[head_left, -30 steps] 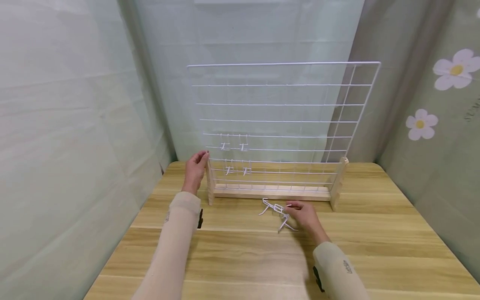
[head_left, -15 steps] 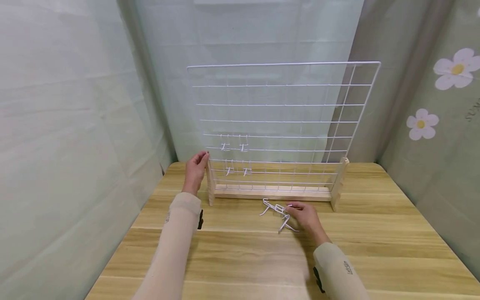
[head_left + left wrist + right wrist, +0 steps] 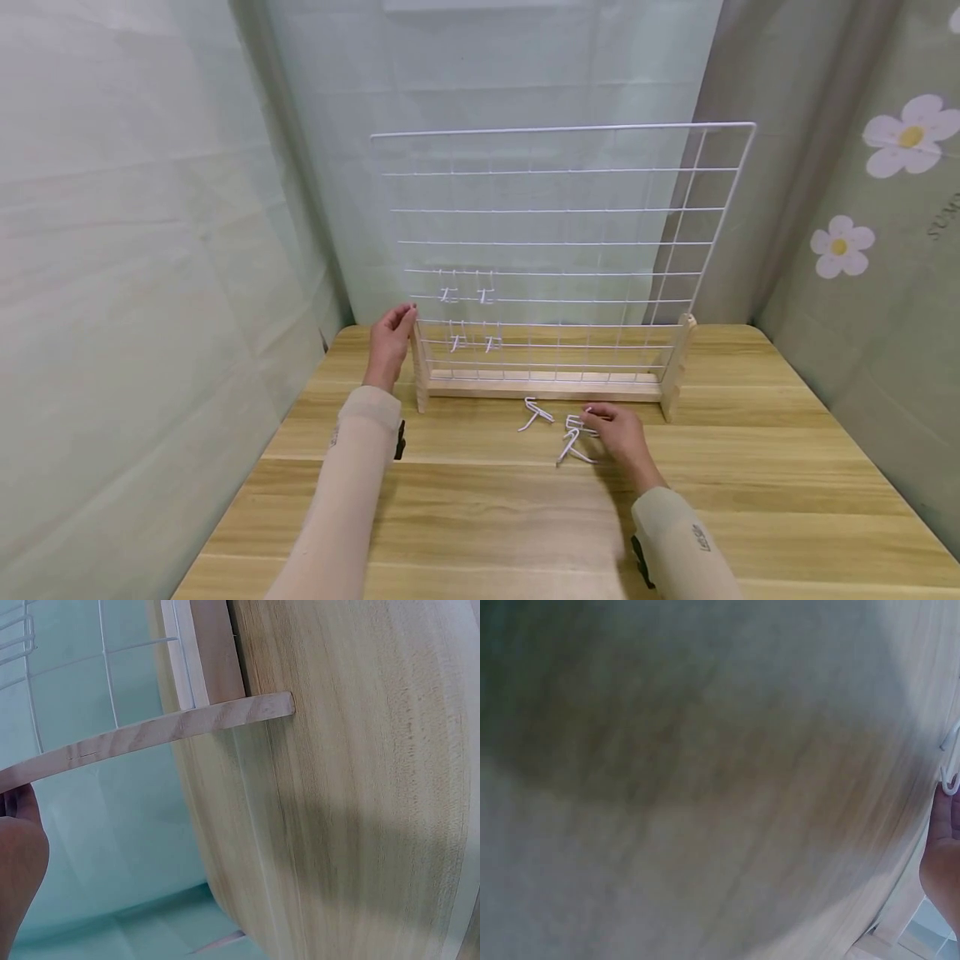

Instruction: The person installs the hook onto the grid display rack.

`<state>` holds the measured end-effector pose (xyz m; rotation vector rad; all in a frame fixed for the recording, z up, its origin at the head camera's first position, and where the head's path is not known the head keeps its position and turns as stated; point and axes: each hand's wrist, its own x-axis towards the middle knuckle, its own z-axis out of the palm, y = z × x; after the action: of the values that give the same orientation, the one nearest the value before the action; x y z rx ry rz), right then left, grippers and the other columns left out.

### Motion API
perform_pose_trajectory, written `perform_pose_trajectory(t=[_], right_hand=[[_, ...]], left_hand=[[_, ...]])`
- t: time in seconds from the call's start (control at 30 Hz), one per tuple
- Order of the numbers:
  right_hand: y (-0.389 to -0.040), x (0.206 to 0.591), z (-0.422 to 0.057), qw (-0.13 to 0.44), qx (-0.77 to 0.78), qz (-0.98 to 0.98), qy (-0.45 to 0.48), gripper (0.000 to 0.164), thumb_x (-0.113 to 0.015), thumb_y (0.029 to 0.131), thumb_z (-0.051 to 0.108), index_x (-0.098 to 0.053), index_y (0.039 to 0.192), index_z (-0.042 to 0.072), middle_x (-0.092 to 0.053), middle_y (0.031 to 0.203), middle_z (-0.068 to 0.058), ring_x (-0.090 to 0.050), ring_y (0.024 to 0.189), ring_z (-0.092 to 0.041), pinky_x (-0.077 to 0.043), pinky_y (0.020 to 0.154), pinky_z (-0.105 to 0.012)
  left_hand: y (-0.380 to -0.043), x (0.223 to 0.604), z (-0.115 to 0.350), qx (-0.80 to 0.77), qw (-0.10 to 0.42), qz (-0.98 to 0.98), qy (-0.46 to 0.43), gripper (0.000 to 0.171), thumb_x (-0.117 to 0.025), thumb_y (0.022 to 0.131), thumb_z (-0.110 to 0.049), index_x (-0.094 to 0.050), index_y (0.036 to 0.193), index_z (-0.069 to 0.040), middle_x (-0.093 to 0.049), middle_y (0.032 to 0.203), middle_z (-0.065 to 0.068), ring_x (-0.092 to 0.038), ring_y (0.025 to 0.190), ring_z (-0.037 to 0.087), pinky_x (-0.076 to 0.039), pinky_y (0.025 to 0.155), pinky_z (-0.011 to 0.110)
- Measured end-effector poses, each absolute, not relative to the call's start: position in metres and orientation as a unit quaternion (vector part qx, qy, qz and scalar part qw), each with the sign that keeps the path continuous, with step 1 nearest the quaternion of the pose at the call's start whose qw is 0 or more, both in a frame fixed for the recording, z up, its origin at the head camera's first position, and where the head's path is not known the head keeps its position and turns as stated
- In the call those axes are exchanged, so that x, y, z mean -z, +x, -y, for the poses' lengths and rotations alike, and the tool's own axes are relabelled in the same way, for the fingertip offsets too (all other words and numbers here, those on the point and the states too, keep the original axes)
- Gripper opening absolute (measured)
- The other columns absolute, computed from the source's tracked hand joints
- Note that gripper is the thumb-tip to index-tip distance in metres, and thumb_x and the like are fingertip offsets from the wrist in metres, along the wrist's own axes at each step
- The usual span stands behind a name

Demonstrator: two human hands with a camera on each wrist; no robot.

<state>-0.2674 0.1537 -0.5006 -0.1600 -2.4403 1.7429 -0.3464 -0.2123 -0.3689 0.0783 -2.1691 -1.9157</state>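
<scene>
While one loose white hook [image 3: 573, 422] lay just in front of the foot of the wire rack [image 3: 562, 129], the right hand [image 3: 621, 433] had it pinched between thumb and bent fingers; whether it had left the table [image 3: 480, 508] could not be told. A second hook [image 3: 574, 445] lay so close on the near side that the two overlapped in the head view, touching or not, and a third hook [image 3: 537, 413] lay a little apart to the left. That crowding seemed the main risk: drawn up carelessly, the pinched one could snag its neighbour and drag it along, or its thin wire could twist in a fingertip grip. The left hand [image 3: 388, 343], fingers closed at the top of the left wooden post [image 3: 422, 375], held the rack by its edge; a hard push there might shift or tip it. Behind the loose pieces the base bar [image 3: 543, 390] made a low barrier, and above it four hung hooks [image 3: 456, 342] sat in two rows toward the left. The right wooden post [image 3: 678, 367] stood farther off, with pale curtains [image 3: 135, 250] around.
</scene>
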Motion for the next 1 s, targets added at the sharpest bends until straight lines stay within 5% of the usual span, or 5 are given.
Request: perform_pose_trajectory(t=[0.47, 0.8, 1.0], right_hand=[[-0.264, 0.495, -0.157, 0.068, -0.601, 0.793, -0.072, 0.027, -0.076, 0.088, 0.015, -0.073, 0.110, -0.001, -0.072, 0.105, -0.011, -0.060, 0.087, -0.010, -0.048, 0.072, -0.021], [-0.265, 0.497, -0.154, 0.056, -0.588, 0.804, -0.061, 0.030, -0.072, 0.091, 0.014, -0.071, 0.116, -0.002, -0.070, 0.116, -0.016, -0.059, 0.109, -0.026, -0.045, 0.087, -0.029], [-0.266, 0.496, -0.152, 0.058, -0.577, 0.813, -0.057, 0.026, -0.072, 0.091, 0.013, -0.072, 0.112, -0.002, -0.071, 0.113, -0.014, -0.059, 0.108, -0.025, -0.043, 0.086, -0.030]], left_hand=[[-0.355, 0.381, 0.216, 0.656, 0.135, 0.742, 0.025, 0.046, -0.055, 0.102, -0.036, -0.055, 0.138, -0.007, -0.055, 0.139, 0.010, -0.050, 0.123, 0.023, -0.039, 0.109, 0.035], [-0.355, 0.379, 0.215, 0.664, 0.131, 0.735, 0.030, 0.045, -0.056, 0.101, -0.034, -0.056, 0.136, -0.006, -0.056, 0.137, 0.009, -0.051, 0.121, 0.022, -0.040, 0.107, 0.034], [-0.357, 0.381, 0.215, 0.667, 0.126, 0.733, 0.034, 0.046, -0.056, 0.101, -0.036, -0.056, 0.136, -0.007, -0.056, 0.136, 0.009, -0.051, 0.121, 0.022, -0.040, 0.108, 0.034]])
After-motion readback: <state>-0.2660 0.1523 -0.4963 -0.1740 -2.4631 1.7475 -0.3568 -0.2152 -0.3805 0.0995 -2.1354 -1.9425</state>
